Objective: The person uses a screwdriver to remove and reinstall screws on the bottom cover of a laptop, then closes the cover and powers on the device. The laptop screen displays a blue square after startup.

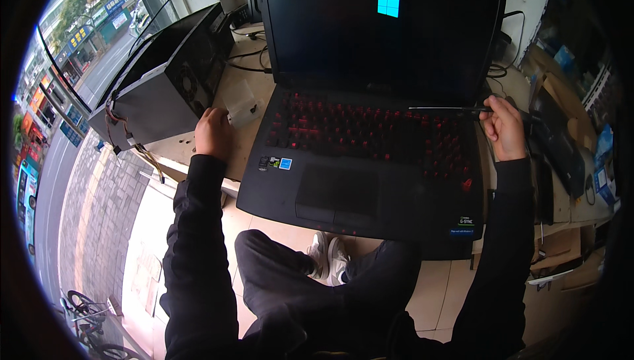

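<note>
A large black laptop (340, 191) sits open in front of me, its keys lit red and a blue four-pane logo on its dark screen (330, 36). Above the upper right of the keyboard, my right hand (505, 129) is closed round a screwdriver (442, 108), whose thin metal shaft points left. My left hand (212, 134) rests at the laptop's left with curled fingers, which seem to pinch the near edge of a small clear plastic bag (242, 104). Small dark pieces show in or on the bag; they are too small to name.
On the left stands a grey metal computer case (148, 106) with loose cables (142, 152) hanging off the table's edge. Black cables (247, 63) run behind the laptop. Dark flat items (558, 139) and cardboard (558, 99) crowd the right side. A window shows a street.
</note>
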`<control>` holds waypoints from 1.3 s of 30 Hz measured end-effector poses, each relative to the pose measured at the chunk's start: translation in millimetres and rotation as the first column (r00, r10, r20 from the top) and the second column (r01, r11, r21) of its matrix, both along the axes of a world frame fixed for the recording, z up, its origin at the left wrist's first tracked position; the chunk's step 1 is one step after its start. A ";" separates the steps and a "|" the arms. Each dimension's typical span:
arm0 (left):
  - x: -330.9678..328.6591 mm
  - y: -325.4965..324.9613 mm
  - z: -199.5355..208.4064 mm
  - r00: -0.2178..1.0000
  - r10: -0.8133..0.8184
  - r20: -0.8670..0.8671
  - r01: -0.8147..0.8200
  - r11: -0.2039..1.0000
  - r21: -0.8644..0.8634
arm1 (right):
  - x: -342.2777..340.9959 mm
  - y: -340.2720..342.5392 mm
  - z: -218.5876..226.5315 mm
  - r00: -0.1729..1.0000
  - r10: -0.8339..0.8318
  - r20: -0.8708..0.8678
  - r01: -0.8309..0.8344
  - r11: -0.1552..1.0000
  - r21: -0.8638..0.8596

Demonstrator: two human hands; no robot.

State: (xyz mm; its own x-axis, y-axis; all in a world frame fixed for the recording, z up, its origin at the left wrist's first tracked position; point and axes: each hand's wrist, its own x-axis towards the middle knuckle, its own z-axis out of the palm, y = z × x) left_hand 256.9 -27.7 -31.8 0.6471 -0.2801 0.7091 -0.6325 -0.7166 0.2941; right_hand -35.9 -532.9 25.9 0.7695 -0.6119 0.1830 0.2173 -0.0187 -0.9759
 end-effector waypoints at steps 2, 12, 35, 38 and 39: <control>-0.2 4.2 -0.5 1.000 0.001 0.012 -0.001 1.000 0.000 | 1.7 2.3 -0.5 1.000 0.005 -0.006 -0.005 1.000 0.014; 0.1 2.3 -1.3 1.000 0.012 0.009 -0.012 1.000 0.000 | -2.5 -3.4 -1.5 0.999 -0.050 -0.007 0.050 0.999 0.007; -3.2 -8.1 0.0 0.997 0.075 0.035 -0.077 0.996 0.050 | -5.0 -68.7 -37.6 0.988 -0.152 -0.007 0.152 0.988 -0.017; -5.3 -9.4 -0.8 0.997 0.017 0.073 -0.014 0.999 -0.033 | -3.5 -69.3 -39.3 0.992 -0.122 -0.030 0.122 0.992 -0.013; -6.5 -7.0 -3.1 0.997 0.034 0.067 -0.032 0.999 -0.032 | -0.4 -70.8 -38.9 0.989 -0.137 -0.060 0.135 0.990 -0.035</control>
State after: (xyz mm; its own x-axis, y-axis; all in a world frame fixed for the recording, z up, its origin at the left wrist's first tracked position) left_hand 250.5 -34.7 -34.9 0.6057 -0.2365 0.7598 -0.6279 -0.7285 0.2738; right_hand -36.3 -603.7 -13.0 0.6901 -0.7062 0.1581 0.1497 -0.0745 -0.9859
